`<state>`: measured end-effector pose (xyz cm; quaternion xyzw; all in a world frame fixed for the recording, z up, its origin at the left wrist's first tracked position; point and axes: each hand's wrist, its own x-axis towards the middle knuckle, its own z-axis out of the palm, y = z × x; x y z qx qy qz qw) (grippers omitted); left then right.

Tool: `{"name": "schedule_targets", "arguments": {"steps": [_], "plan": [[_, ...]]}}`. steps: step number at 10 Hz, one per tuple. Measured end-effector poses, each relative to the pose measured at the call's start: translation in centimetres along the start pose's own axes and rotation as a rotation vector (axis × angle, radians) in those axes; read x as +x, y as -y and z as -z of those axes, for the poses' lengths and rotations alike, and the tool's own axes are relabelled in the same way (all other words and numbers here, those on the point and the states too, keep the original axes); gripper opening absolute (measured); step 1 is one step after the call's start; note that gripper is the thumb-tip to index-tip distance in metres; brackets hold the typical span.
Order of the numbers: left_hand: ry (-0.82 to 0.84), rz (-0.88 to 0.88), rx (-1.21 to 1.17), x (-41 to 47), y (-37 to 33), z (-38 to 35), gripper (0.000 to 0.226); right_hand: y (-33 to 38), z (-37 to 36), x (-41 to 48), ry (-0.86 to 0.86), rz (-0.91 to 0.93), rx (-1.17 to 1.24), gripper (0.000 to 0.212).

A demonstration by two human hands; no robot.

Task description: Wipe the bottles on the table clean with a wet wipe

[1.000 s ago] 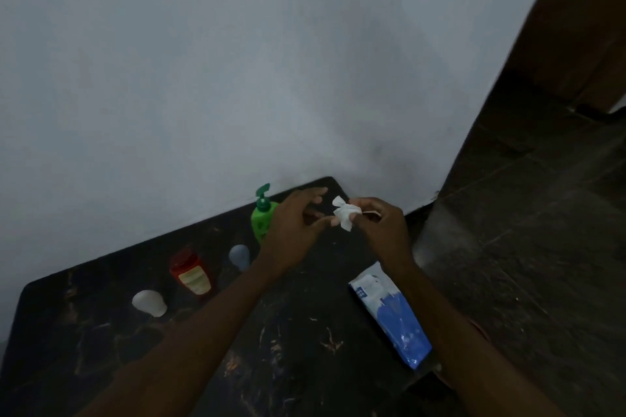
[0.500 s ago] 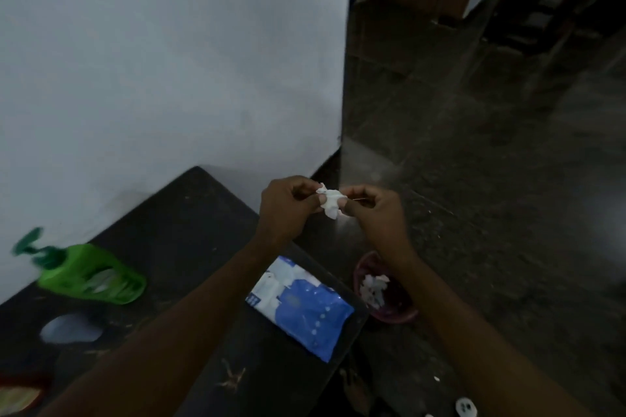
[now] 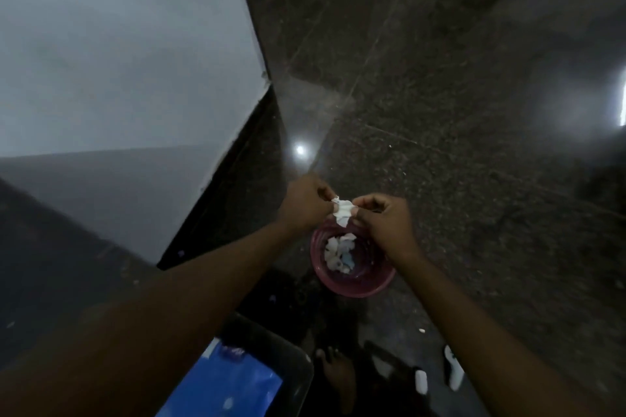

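Observation:
A crumpled white wet wipe is pinched between my left hand and my right hand, both out over the floor. Directly below the wipe stands a pink bin holding several used white wipes. The blue wet wipe pack lies on the dark table's corner at the bottom of the view. No bottles are in view.
A white wall fills the left, with dark skirting at its foot. The dark polished stone floor spreads to the right. A bare foot and a black-and-white sandal are beside the table corner.
The view has swung right and down, off the table and its bottles. Both hands carried the wipe from above the table to above the pink bin.

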<state>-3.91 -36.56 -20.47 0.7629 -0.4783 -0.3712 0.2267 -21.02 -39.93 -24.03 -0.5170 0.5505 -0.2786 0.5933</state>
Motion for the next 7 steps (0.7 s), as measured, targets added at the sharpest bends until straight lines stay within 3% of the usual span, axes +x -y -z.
{"name": "schedule_targets", "arguments": {"steps": [2, 3, 5, 6, 7], "plan": [[0.137, 0.074, 0.108, 5.9, 4.3, -10.1, 0.011, -12.1, 1.0, 5.1, -0.061, -0.112, -0.173, 0.014], [0.189, 0.125, 0.188, 7.7, 6.7, -13.9, 0.006, -16.5, 1.2, 6.5, -0.074, -0.067, -0.416, 0.013], [0.220, 0.096, 0.283, 8.8, 9.2, -15.8, 0.012, -20.8, 1.5, 7.7, 0.101, -0.012, -0.821, 0.017], [0.231, 0.075, 0.285, 8.7, 9.3, -14.8, 0.016, -20.8, 1.8, 7.4, 0.084, 0.010, -0.809, 0.012], [0.230, 0.052, 0.273, 8.0, 9.0, -13.7, 0.016, -20.4, 2.4, 6.6, -0.038, -0.046, -0.748, 0.027]]}}
